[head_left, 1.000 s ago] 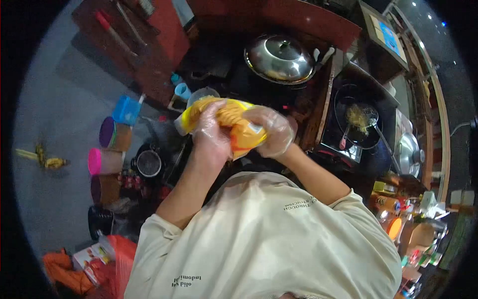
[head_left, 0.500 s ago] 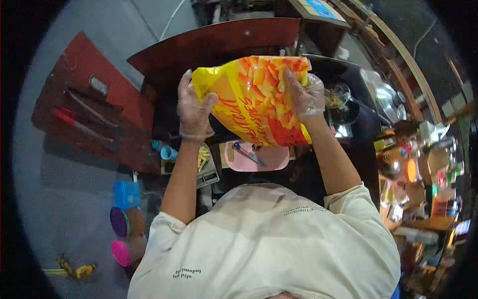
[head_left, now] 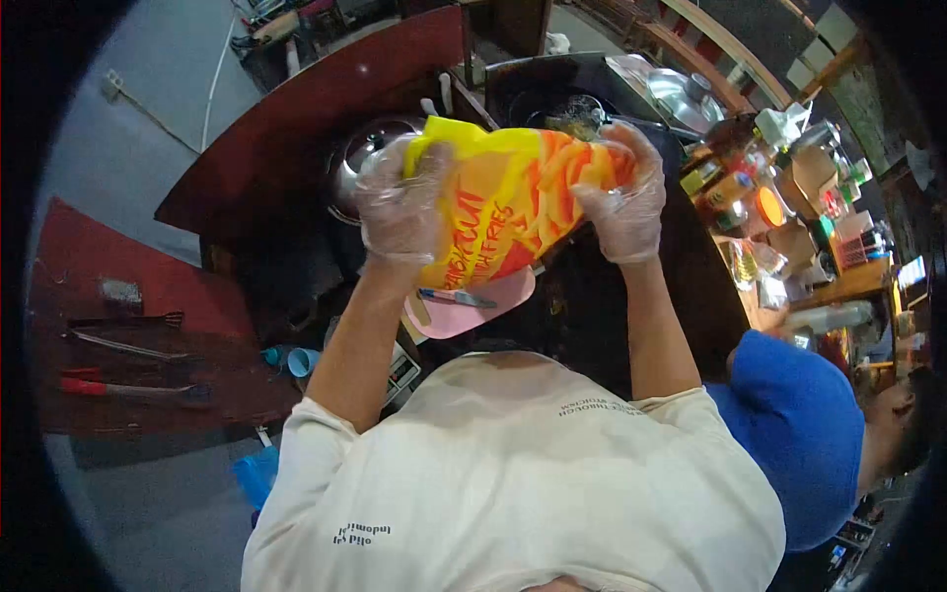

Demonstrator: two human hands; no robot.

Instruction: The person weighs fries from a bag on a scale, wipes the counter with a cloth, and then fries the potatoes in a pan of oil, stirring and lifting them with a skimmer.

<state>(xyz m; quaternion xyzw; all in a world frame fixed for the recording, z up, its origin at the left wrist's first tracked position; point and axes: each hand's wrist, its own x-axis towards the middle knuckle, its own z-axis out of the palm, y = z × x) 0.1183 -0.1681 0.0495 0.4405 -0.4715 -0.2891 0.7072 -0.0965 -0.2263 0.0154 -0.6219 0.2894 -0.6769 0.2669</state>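
Note:
A yellow and orange bag of french fries [head_left: 508,202] is held up in front of me, printed with a picture of fries. My left hand [head_left: 402,202], in a clear plastic glove, grips the bag's left end. Around its right end my right hand [head_left: 631,192] is closed, gloved the same way. Below the bag lies a pink cutting board [head_left: 493,304] with a knife [head_left: 459,297] on it. Part of a kitchen scale [head_left: 402,370] shows beside my left forearm; the bag and arm hide the rest.
Behind my left hand sits a shiny metal lid or bowl [head_left: 347,173]. A dark pan [head_left: 577,113] and a metal lid [head_left: 684,97] stand at the back right. Jars and packets crowd a side table [head_left: 838,286]. A person in a blue shirt [head_left: 799,434] is close on my right.
My view has turned to the right. The bag has tilted the other way, still between both hands. A person in blue has come into view on my right.

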